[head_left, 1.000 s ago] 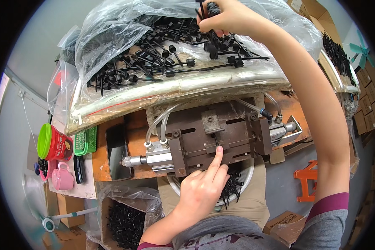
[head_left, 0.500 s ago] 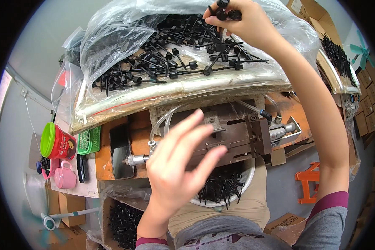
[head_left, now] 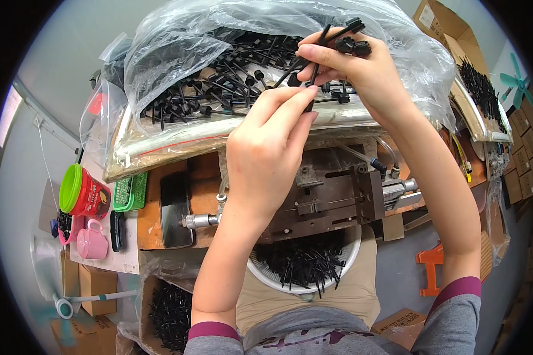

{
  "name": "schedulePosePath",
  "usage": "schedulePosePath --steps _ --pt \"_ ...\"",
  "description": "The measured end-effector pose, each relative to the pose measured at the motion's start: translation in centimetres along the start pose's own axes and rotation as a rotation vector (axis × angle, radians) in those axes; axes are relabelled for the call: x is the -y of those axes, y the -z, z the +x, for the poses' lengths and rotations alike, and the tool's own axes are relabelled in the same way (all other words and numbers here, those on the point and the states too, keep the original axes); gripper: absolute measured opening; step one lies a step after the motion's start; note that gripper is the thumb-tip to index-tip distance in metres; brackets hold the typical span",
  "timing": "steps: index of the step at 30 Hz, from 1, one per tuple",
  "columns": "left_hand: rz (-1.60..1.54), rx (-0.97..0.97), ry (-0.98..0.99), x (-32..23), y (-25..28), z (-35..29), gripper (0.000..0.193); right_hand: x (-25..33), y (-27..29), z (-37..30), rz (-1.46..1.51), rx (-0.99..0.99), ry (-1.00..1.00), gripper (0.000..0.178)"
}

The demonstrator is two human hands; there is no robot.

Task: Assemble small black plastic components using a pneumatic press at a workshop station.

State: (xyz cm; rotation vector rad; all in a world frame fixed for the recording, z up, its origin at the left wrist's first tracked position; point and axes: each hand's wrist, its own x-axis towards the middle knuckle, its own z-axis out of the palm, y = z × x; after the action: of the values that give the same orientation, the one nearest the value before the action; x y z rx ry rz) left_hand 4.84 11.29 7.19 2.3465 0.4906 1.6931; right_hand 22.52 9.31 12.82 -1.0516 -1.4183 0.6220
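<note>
Black stemmed parts point(head_left: 354, 46) fill the closed right hand point(head_left: 370, 71) above the tray point(head_left: 172, 143). The left hand point(head_left: 260, 145) pinches one over the tray's near edge, wrists well apart.

The slender black rods with ribbed round heads point(head_left: 346, 45) look like matt plastic. The clear crumpled sheet point(head_left: 175, 59) is glossy plastic film. The flat brown machine bed point(head_left: 340, 200) is dull, scuffed metal; the silver cylindrical fitting point(head_left: 199, 221), shinier metal. The orange-brown counter point(head_left: 204, 177) looks like worn wood, the pink handled mug point(head_left: 92, 243) smooth plastic.
</note>
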Motion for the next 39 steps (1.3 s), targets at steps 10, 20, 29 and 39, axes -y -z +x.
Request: schedulePosePath --steps 10,20,29,39 --pt "-0.109 0.324 0.080 -5.8 3.4 -4.5 0.031 -1.0 4.1 0.3 0.046 -0.166 -0.042 0.025" --pt "0.239 0.550 0.095 -6.8 2.4 -13.8 0.027 2.0 1.5 -8.7 0.078 -0.224 -0.178 0.019" --pt "0.232 0.590 0.159 -6.6 2.2 -12.9 0.029 2.7 0.0 -13.4 0.206 -0.239 -0.358 0.015" --pt "-0.211 0.304 0.270 -7.9 5.0 -10.3 0.043 2.3 -1.7 -15.6 0.325 -0.105 -0.621 0.016"
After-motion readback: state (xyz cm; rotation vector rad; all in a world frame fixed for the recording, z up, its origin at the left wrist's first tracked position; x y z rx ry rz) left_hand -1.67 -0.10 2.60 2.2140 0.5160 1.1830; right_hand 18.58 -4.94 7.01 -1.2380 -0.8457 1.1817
